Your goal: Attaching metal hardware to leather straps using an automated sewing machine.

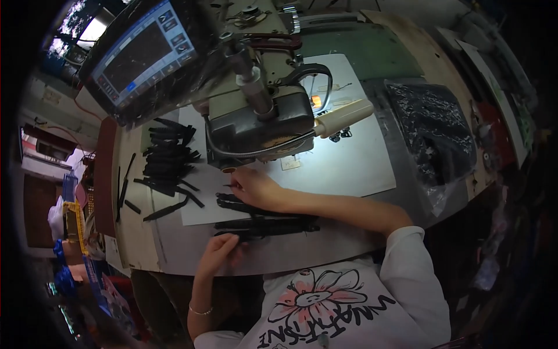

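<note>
Several black strips [279, 225], which look like fabric, lie in a row along the near edge of the sewing machine's table. My left hand [222, 251] is at the left end of this row, its fingertips closed on the end of a black strip. Just beyond, my right hand [254, 187] reaches across to the left, below the machine head [261, 125]. Its fingers are pinched together, and a small dark tip sticks out of them; what it belongs to is hidden. More black strips [232, 203] lie right under that hand on a white sheet [369, 168].
To the left is a pile of black strips [168, 154], with a few loose ones beside it. A lit screen [145, 52] stands at the back left. A lamp [346, 118] shines by the machine. On the right lies a clear plastic bag [433, 136] of black pieces.
</note>
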`<state>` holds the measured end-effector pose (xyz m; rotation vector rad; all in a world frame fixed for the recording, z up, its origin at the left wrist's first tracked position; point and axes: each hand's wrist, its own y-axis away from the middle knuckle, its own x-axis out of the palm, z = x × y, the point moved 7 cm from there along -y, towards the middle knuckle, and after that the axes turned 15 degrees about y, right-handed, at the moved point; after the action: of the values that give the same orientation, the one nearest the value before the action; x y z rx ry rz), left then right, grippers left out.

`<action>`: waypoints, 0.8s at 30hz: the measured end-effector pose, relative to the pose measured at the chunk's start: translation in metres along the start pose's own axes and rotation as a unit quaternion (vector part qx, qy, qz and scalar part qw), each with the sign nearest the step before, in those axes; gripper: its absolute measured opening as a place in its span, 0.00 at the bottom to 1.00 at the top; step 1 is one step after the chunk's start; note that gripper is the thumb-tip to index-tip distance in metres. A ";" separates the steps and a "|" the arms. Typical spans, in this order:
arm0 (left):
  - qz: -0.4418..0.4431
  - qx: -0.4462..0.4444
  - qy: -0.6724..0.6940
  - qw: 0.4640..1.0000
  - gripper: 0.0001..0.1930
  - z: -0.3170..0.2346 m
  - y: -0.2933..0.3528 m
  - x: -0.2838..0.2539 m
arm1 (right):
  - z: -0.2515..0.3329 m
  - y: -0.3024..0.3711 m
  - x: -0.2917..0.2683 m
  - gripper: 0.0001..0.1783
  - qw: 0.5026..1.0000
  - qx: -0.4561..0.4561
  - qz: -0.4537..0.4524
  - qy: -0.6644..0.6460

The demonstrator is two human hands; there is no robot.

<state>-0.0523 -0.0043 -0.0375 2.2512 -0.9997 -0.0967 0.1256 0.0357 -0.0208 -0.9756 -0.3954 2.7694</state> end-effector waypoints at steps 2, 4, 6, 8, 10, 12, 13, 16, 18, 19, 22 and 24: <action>-0.095 0.078 -0.048 0.991 0.15 -0.010 0.017 -0.044 | 0.011 0.031 -0.031 0.08 0.997 0.017 0.027 -0.068; -0.162 0.157 -0.101 0.969 0.14 -0.025 0.018 -0.070 | -0.001 0.059 -0.065 0.07 0.994 0.043 -0.028 -0.094; -0.177 0.175 -0.166 0.954 0.13 -0.054 0.000 -0.060 | -0.028 0.081 -0.092 0.07 0.983 0.144 -0.056 -0.103; -0.127 0.269 -0.218 0.930 0.11 -0.073 -0.031 -0.039 | -0.043 0.095 -0.115 0.06 0.981 0.157 -0.100 0.052; -0.133 0.291 -0.263 0.910 0.09 -0.073 -0.061 -0.030 | -0.050 0.102 -0.124 0.05 0.971 0.152 -0.110 0.146; -0.167 0.288 -0.347 0.877 0.09 -0.082 -0.068 -0.019 | -0.057 0.102 -0.136 0.06 0.963 0.128 -0.127 0.199; -0.191 0.283 -0.430 0.836 0.09 -0.087 -0.071 -0.010 | -0.063 0.100 -0.149 0.06 0.950 0.126 -0.155 0.239; -0.251 0.322 -0.511 0.756 0.11 -0.101 -0.064 0.011 | -0.082 0.089 -0.176 0.08 0.930 0.130 -0.180 0.294; -0.258 0.341 -0.535 0.728 0.13 -0.109 -0.060 0.031 | -0.093 0.084 -0.176 0.08 0.922 0.065 -0.186 0.334; -0.227 0.351 -0.496 0.761 0.12 -0.107 -0.062 0.039 | -0.098 0.082 -0.173 0.08 0.927 0.059 -0.181 0.324; -0.133 0.323 -0.368 0.862 0.09 -0.096 -0.074 0.065 | -0.100 0.083 -0.176 0.06 0.953 0.062 -0.179 0.238; -0.042 0.283 -0.245 0.926 0.10 -0.083 -0.089 0.086 | -0.100 0.088 -0.173 0.06 0.970 0.164 -0.139 0.110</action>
<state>0.0912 0.0253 -0.0096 2.8826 -1.3140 -0.4859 0.3156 -0.0732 -0.0212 -1.0363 -0.0330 2.3449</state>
